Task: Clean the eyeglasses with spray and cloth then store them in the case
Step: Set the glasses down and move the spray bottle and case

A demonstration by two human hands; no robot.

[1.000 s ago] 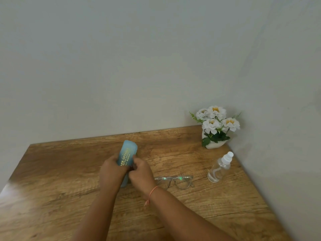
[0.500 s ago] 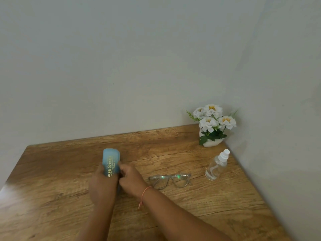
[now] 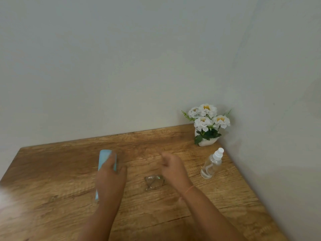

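A light blue glasses case (image 3: 104,158) lies lengthwise on the wooden table (image 3: 52,171), and my left hand (image 3: 111,180) covers its near half and grips it. My right hand (image 3: 171,166) hovers to the right of it, blurred, with fingers loosely curled and nothing in them. The clear-framed eyeglasses (image 3: 153,182) lie on the table just below that hand, and their right half is hidden by it. A clear spray bottle (image 3: 211,165) with a white nozzle stands further right. No cloth is in view.
A white pot of white artificial flowers (image 3: 206,126) stands in the back right corner, where two pale walls meet. The table's right edge runs along the wall, close behind the bottle.
My right hand has let go of the case and moved right, over the eyeglasses. My left hand has kept the case and brought it left, down onto the table.
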